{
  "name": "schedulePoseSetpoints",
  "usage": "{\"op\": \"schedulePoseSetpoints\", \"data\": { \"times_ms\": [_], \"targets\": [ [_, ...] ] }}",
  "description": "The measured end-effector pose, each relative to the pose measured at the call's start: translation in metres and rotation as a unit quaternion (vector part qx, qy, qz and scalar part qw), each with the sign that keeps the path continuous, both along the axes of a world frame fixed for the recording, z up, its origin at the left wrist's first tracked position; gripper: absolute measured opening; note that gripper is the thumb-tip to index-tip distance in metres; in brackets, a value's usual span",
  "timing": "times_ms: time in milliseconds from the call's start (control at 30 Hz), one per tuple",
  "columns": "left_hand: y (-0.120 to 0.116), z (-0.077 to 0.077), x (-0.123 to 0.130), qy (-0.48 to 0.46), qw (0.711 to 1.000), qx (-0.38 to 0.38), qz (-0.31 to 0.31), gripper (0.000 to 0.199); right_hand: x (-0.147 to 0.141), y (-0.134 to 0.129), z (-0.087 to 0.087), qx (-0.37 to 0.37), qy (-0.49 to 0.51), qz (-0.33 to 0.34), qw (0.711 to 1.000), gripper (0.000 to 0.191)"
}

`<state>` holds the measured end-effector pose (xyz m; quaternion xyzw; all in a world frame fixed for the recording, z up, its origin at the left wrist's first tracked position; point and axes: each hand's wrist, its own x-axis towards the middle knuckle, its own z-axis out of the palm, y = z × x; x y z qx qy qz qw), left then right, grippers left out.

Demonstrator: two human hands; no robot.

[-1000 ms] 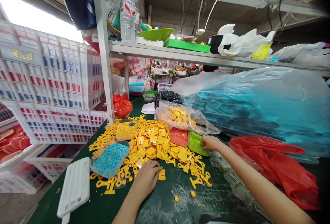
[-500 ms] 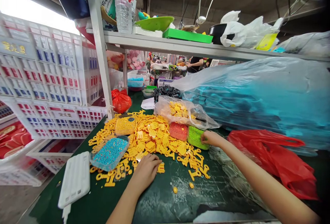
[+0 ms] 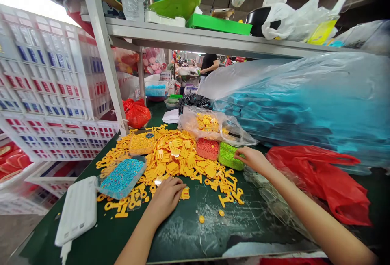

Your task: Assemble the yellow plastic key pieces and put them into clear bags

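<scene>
My left hand [image 3: 167, 195] rests palm down at the front of a heap of yellow plastic pieces [image 3: 173, 151]. Its fingers are bent together around or beside one yellow piece [image 3: 185, 193], which shows red beads in it. Over the tray of green beads [image 3: 230, 156], my right hand [image 3: 251, 158] has its fingertips pinched at the right edge; whatever they hold is too small to make out. A tray of red beads [image 3: 207, 148] touches the green one. Yellow beads [image 3: 141, 143] and blue beads [image 3: 123, 175] fill two containers on the left.
A white power bank [image 3: 77, 210] lies at the left. Red plastic bag [image 3: 323, 175] and clear plastic lie beside my right forearm. Large bag of blue pieces [image 3: 304, 110] fills the back right, below a metal shelf [image 3: 198, 41]. A person [image 3: 209, 64] stands far behind.
The view has shifted slightly, so most things appear further left and higher. My right hand stays at the green beads and my left hand stays by the yellow piece.
</scene>
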<state>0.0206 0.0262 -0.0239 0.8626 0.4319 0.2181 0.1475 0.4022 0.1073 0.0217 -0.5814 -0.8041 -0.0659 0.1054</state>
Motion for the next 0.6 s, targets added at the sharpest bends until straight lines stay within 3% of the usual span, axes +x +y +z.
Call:
{"op": "schedulePoseSetpoints", "data": {
  "times_ms": [100, 167, 267, 367, 467, 600],
  "targets": [
    [0.001, -0.001, 0.000, 0.000, 1.000, 0.003, -0.002, 0.030, -0.027, -0.019, 0.006, 0.033, 0.040, 0.022, 0.998, 0.023],
    [0.001, -0.002, 0.000, 0.002, 1.000, 0.004, -0.002, 0.029, -0.057, -0.035, 0.004, 0.036, 0.070, 0.071, 0.994, 0.020],
    [0.001, -0.003, 0.001, 0.000, 1.000, 0.005, -0.002, 0.028, -0.112, -0.055, -0.009, 0.037, 0.137, 0.211, 0.967, 0.019],
    [0.001, -0.002, 0.001, -0.001, 1.000, 0.001, -0.004, 0.028, -0.155, -0.068, -0.027, 0.029, 0.149, 0.269, 0.951, 0.016],
    [0.001, -0.001, 0.001, 0.000, 1.000, -0.006, -0.004, 0.029, -0.173, -0.073, -0.040, 0.023, 0.169, 0.291, 0.941, 0.015],
    [0.001, 0.000, 0.001, 0.004, 1.000, -0.009, -0.004, 0.027, -0.169, -0.076, -0.047, 0.003, 0.200, 0.297, 0.934, 0.014]
  ]
}}
